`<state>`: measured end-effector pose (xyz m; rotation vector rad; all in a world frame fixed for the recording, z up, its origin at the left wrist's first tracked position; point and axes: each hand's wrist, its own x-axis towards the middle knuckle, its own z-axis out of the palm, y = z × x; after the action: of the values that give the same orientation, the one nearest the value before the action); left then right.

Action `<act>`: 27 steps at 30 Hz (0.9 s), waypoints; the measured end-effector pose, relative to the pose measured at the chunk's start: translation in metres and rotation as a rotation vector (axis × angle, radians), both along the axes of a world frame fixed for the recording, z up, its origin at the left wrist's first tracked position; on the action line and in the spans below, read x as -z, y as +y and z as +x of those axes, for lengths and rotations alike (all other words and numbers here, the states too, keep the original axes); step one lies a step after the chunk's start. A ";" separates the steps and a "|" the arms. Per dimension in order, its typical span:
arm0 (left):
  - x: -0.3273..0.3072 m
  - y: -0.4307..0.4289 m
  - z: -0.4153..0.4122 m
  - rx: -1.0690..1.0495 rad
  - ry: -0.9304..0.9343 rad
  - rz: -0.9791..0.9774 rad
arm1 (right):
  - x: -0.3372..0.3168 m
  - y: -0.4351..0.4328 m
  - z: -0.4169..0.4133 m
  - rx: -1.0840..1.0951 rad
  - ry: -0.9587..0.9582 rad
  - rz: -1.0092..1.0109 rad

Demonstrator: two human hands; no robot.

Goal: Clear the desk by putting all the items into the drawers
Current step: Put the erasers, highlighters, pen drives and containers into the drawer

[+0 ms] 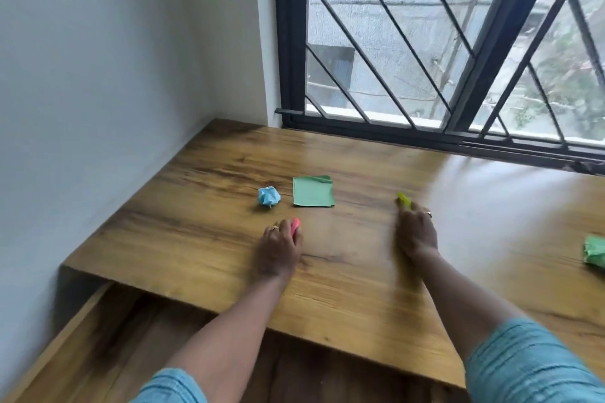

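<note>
My left hand (278, 247) rests on the wooden desk (196, 229), closed around a pink item (295, 225) whose end sticks out past my fingers. My right hand (416, 232) is closed on a yellow-green item (404, 199) that pokes out ahead of the knuckles. Beyond my left hand lie a crumpled blue paper ball (269, 196) and a flat green square of paper (313, 191), side by side. A crumpled green paper (595, 251) sits at the right edge of the view. Below the desk's front edge a wooden drawer (137, 337) stands pulled out.
A white wall (98, 91) borders the desk on the left. A black-framed window with a diagonal grille (425, 59) runs along the back edge. The right part of the desk reflects window glare.
</note>
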<state>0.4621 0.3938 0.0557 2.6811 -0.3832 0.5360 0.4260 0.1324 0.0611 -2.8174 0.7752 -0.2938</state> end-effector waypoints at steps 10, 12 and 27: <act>-0.013 0.069 -0.087 0.245 0.059 -0.075 | -0.025 0.106 -0.105 0.043 -0.180 0.012; -0.023 0.104 -0.104 0.202 0.233 -0.115 | -0.034 0.134 -0.123 0.007 -0.237 0.024; -0.022 0.337 -0.171 -0.110 0.910 0.183 | -0.021 0.374 -0.187 -0.201 0.086 0.487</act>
<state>0.2909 0.7311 0.0780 2.7791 -0.0148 -0.7248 0.2390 0.5061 0.0821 -2.4261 0.4899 0.0464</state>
